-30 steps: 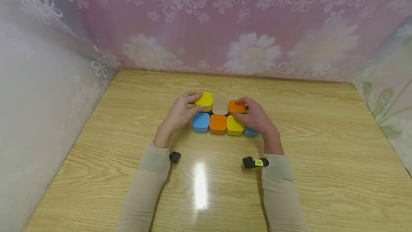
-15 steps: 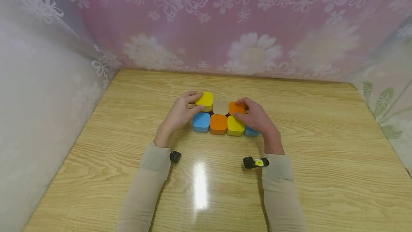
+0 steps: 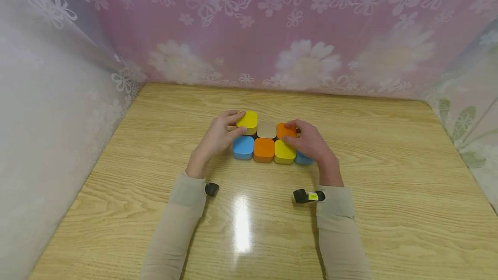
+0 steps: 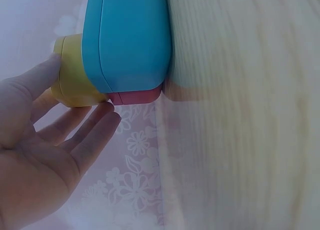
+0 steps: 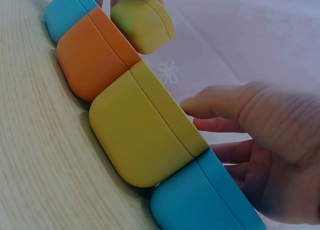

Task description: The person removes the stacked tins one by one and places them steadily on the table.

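Small rounded square boxes with a lid seam stand in two rows in the head view. My left hand [image 3: 218, 135] holds a yellow box [image 3: 247, 121] between thumb and fingers at the back left, higher than its neighbours. Under it, a red box [image 4: 137, 97] shows partly in the left wrist view, behind the blue box [image 4: 130, 40]. My right hand [image 3: 309, 139] pinches an orange box [image 3: 285, 130] at the back right, thumb at its near side. A beige-topped box [image 3: 266, 129] sits between the two hands.
The front row holds another orange box [image 3: 263, 150], a second yellow box [image 3: 285, 152] and a blue box [image 3: 304, 158] half under my right hand. All rest on a wood-grain table [image 3: 136, 211]. A pink floral curtain [image 3: 241, 33] hangs behind the table.
The orange box under my right hand has come down slightly since a second ago. The left hand and its yellow box stay in place.
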Demonstrator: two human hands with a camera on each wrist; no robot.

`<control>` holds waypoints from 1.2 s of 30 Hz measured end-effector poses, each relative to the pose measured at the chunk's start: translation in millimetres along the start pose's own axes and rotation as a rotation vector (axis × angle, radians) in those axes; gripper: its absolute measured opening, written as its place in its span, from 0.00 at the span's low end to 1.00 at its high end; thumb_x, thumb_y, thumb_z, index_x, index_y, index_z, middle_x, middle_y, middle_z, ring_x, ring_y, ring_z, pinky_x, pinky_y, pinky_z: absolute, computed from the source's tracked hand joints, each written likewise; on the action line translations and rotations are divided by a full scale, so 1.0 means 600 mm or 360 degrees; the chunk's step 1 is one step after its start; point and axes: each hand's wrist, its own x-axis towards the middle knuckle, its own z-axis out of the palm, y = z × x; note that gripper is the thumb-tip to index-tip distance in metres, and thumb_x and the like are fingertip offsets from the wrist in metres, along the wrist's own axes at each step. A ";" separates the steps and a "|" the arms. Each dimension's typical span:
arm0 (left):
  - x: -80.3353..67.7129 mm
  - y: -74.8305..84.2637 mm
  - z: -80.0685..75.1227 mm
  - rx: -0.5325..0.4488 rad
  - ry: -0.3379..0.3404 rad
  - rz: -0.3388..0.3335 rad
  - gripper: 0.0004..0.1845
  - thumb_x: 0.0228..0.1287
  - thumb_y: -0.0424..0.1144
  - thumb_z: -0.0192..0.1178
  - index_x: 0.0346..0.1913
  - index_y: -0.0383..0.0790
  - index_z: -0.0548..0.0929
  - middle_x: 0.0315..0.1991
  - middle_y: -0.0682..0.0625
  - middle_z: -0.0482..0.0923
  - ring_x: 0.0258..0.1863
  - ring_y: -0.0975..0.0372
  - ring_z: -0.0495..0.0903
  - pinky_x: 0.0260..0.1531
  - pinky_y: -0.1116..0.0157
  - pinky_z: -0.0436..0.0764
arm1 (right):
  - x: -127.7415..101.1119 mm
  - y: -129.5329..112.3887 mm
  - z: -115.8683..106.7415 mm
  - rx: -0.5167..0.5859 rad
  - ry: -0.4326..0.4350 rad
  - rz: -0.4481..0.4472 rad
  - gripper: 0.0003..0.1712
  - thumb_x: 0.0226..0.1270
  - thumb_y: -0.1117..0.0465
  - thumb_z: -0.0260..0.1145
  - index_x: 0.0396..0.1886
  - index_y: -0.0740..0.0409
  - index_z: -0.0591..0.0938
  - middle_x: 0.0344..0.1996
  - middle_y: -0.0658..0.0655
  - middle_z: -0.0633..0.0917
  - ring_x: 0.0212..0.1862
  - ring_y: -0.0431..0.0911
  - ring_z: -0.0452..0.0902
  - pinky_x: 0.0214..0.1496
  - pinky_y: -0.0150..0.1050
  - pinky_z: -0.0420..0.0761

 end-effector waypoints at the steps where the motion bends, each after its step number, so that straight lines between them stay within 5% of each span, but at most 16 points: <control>1: 0.000 0.000 0.000 -0.0001 0.0002 0.0003 0.29 0.71 0.39 0.62 0.72 0.40 0.69 0.71 0.43 0.65 0.54 0.53 0.76 0.55 0.59 0.81 | 0.000 0.000 0.000 -0.0003 0.0003 -0.0004 0.25 0.71 0.61 0.64 0.65 0.65 0.74 0.63 0.66 0.75 0.62 0.61 0.71 0.62 0.53 0.76; 27: -0.004 0.002 0.000 0.0009 -0.0001 -0.0007 0.29 0.71 0.39 0.61 0.72 0.40 0.69 0.71 0.43 0.64 0.54 0.54 0.77 0.55 0.60 0.81 | 0.000 -0.001 0.000 -0.0073 0.0013 -0.0026 0.24 0.71 0.60 0.64 0.64 0.64 0.75 0.62 0.66 0.76 0.60 0.61 0.71 0.61 0.54 0.76; 36: -0.001 0.001 0.000 0.0017 -0.0007 -0.0003 0.29 0.71 0.39 0.61 0.72 0.41 0.68 0.71 0.44 0.64 0.54 0.53 0.77 0.55 0.60 0.81 | 0.000 -0.008 0.001 -0.0193 0.0064 -0.0098 0.27 0.71 0.58 0.64 0.66 0.64 0.73 0.65 0.66 0.73 0.69 0.62 0.63 0.73 0.59 0.61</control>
